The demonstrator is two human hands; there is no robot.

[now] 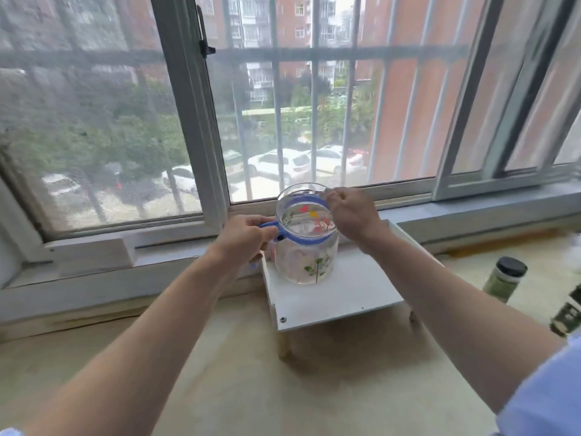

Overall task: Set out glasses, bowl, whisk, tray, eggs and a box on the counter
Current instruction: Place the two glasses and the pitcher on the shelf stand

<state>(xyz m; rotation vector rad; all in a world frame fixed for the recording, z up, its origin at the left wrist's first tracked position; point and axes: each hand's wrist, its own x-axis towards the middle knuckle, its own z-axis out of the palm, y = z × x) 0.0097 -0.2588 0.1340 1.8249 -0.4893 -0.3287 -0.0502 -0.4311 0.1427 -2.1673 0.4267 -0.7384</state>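
A clear glass jug [309, 262] with a blue plastic collar, a blue handle and printed flowers stands on a small white raised shelf [342, 297] against the window sill. My left hand [243, 236] grips the blue handle on the jug's left side. My right hand [350, 214] pinches the jug's rim at its right edge. The jug is upright and looks empty. No bowl, whisk, tray, eggs or box is in view.
The beige counter [251, 388] runs below the shelf. At the right stand a green jar with a black lid [504, 278] and a dark bottle [569, 313] at the frame edge. A barred window [283, 105] rises just behind the shelf.
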